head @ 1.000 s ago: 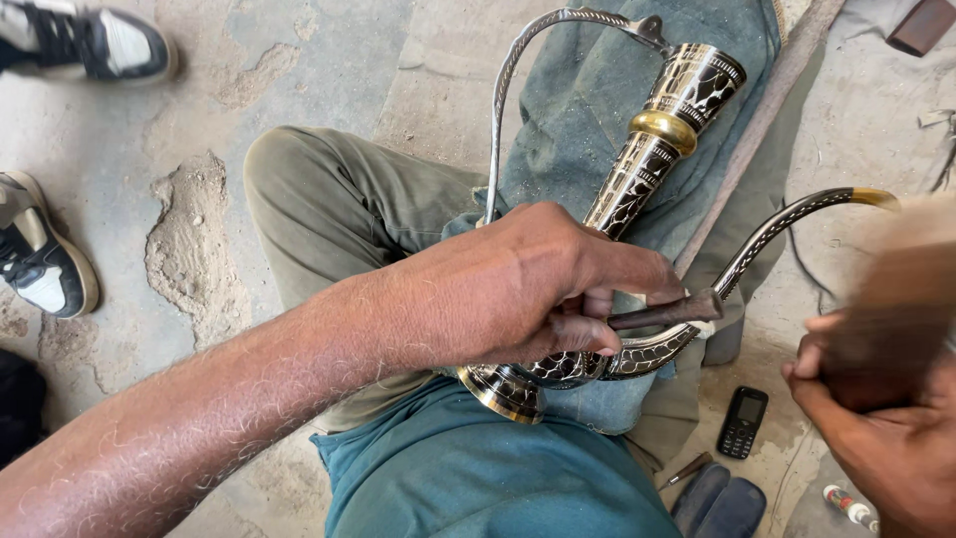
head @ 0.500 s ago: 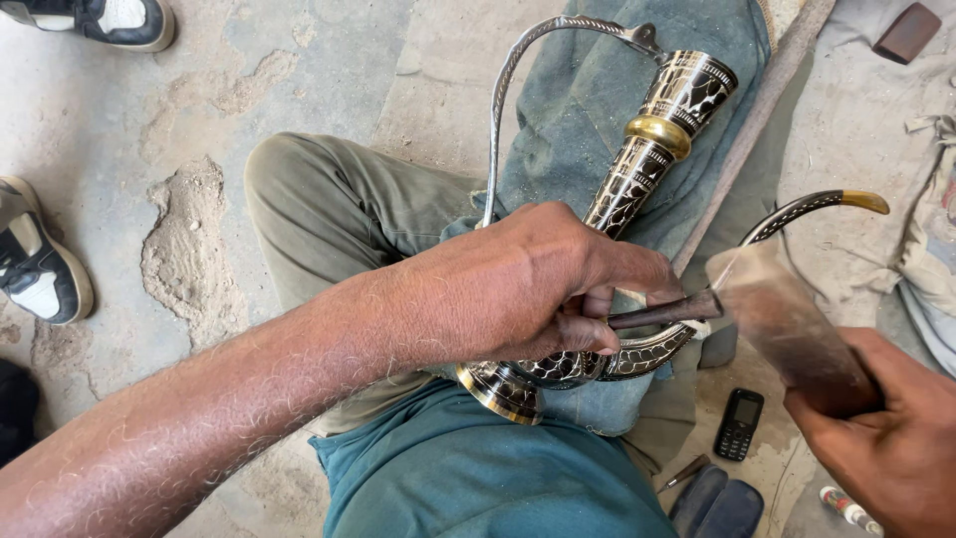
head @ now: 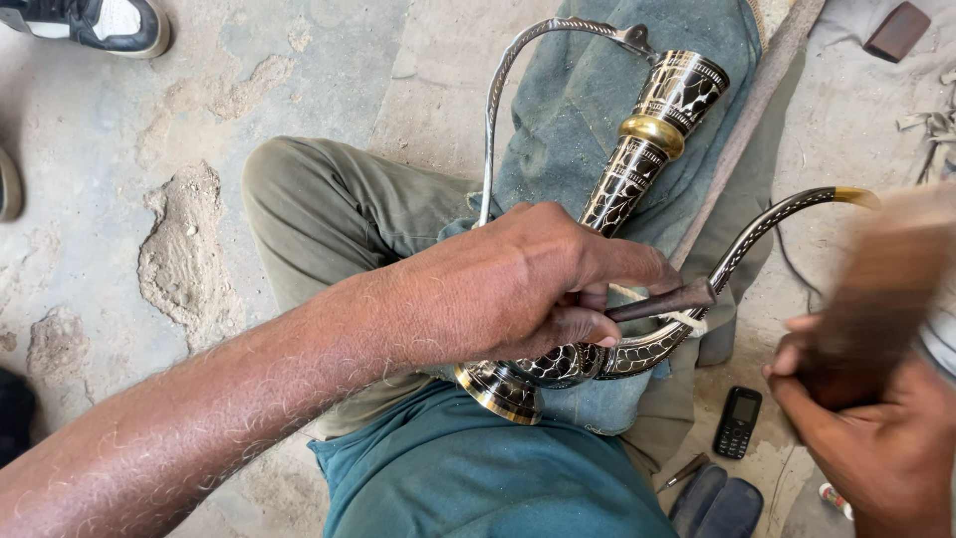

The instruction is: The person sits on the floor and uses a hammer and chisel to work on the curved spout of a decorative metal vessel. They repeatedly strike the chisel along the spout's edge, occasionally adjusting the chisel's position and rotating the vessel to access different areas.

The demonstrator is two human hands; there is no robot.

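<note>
Left hand (head: 518, 284) clamping a dark chisel (head: 662, 301) against ornate curved horn (head: 637, 159), right hand (head: 876, 428) at 4 o'clock gripping a blurred wooden mallet (head: 876, 274), hands apart

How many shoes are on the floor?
2 show. A black-and-white shoe lies at the top left corner, and only the edge of another shoe peeks in at the left side, lower down. More may sit outside the picture.

Head-worn view, steeply down, close
</note>
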